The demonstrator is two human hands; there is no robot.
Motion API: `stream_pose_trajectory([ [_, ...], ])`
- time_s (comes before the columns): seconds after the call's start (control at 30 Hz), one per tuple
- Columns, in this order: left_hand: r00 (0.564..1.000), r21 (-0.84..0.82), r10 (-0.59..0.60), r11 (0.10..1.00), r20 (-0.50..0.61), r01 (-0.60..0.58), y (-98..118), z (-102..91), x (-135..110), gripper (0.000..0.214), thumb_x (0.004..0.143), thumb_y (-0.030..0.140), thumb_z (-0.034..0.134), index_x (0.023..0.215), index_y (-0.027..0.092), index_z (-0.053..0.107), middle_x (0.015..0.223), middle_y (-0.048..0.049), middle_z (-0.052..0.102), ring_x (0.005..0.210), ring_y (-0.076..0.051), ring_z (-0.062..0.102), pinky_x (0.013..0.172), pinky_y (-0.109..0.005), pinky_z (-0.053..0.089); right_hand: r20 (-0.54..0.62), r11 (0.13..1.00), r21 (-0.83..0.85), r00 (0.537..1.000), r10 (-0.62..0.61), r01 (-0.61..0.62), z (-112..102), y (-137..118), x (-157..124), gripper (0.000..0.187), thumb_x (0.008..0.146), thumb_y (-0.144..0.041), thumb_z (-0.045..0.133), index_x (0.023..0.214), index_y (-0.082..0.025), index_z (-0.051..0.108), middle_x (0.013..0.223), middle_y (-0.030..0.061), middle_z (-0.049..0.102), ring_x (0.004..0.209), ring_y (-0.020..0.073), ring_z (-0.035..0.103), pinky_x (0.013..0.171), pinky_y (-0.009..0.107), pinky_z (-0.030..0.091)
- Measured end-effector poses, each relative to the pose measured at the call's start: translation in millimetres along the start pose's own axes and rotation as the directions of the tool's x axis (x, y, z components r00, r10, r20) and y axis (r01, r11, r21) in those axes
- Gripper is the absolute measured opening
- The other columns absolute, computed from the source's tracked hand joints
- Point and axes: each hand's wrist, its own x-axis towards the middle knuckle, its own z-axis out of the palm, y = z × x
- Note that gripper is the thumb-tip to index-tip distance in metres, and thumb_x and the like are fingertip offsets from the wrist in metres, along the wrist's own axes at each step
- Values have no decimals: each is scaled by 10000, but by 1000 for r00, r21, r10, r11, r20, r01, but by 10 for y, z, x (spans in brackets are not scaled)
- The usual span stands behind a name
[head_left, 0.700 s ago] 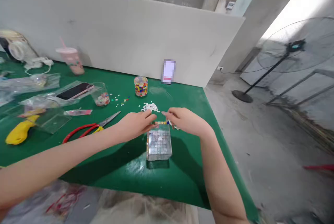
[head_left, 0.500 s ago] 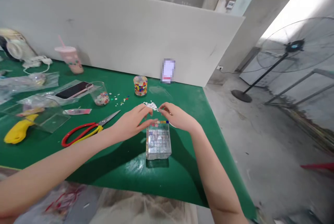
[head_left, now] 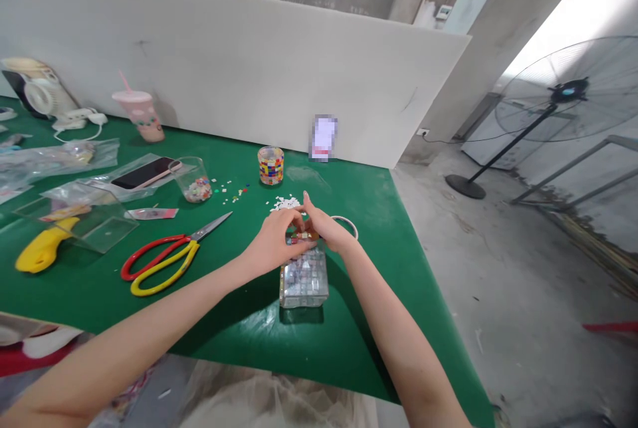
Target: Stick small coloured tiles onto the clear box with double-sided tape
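A clear square box [head_left: 304, 280] lined with small pale tiles lies on the green table [head_left: 349, 335]. Over its far edge my left hand [head_left: 273, 246] and my right hand [head_left: 326, 227] meet, fingertips pinched together on a short strip of coloured tiles [head_left: 301, 237]. Just beyond them lies a small heap of white tile bits [head_left: 286, 203]. A white ring [head_left: 349, 224] shows behind my right hand.
Red-and-yellow scissors [head_left: 164, 256] lie to the left. Farther left are a yellow cutter [head_left: 42, 252], clear bags, a phone [head_left: 144, 173], a clear cup of bits [head_left: 193, 179] and a mosaic cup [head_left: 270, 165]. A white board [head_left: 224, 62] backs the table. A floor fan [head_left: 558, 99] stands right.
Both hands have drawn closer together over the box's far edge, and the tile strip has moved from beside my right hand to between both sets of fingertips.
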Motion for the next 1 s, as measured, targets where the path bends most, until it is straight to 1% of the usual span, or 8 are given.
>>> stream_pose_trajectory([
  [0.1,996,-48,-52,998,-76,49,59,51,-41,221,743,305,706,788,209,512,850,-21,610,947,-260,577,823,-391,443,-11,1000,26,1000,15,-15,-5,-32,-26,789,847,-801,229,1088,-173,643,543,-18,540,480,124,523,460,211,408],
  [0.23,976,-105,-126,989,-177,109,133,83,-103,178,748,257,678,782,212,509,829,1,603,800,-200,571,763,-354,448,-17,999,25,1000,23,-23,-3,-47,-49,787,839,-800,278,1173,-172,615,536,-20,536,475,128,523,448,209,396],
  [0.43,961,-201,-178,970,-213,135,159,108,-130,135,739,221,673,774,216,542,828,9,608,780,-177,557,721,-311,460,-13,1000,11,1000,23,-23,9,-35,-43,807,834,-806,264,1211,-176,597,528,-25,520,475,137,526,451,223,422],
  [0.53,948,-262,-224,951,-227,162,156,147,-143,137,741,230,680,787,217,552,825,5,606,800,-184,557,744,-320,467,-39,1000,-6,999,15,-15,36,-55,-61,800,837,-801,270,1211,-170,592,530,-23,522,498,145,540,455,225,429],
  [0.63,926,-335,-279,923,-253,187,142,175,-187,199,719,254,708,863,223,575,942,-17,612,899,-207,560,850,-362,459,-66,1000,-18,998,-5,4,67,-110,-113,774,836,-795,291,1200,-180,589,540,-26,528,498,135,534,452,216,429],
  [0.73,917,-443,-324,874,-231,197,89,159,-241,211,814,381,626,960,232,595,1049,-45,616,1026,-230,567,935,-382,448,-65,1000,-10,998,-26,25,99,-189,-188,750,852,-780,275,1232,-198,557,548,-30,536,495,138,559,465,232,469],
  [0.87,914,-589,-373,779,-160,215,20,85,-287,397,969,514,306,1062,235,573,1112,-62,639,1117,-225,578,975,-373,452,-48,999,7,997,-53,53,142,-272,-272,726,879,-753,244,1272,-205,514,520,-35,531,465,148,576,464,258,508],
  [1.0,938,-657,-343,719,-53,226,123,4,-312,359,913,491,492,1143,226,567,1196,-67,641,1175,-240,569,969,-357,472,-38,995,-2,995,-95,95,180,-293,-315,694,891,-731,270,1277,-210,518,522,-38,531,449,137,562,456,249,499],
])
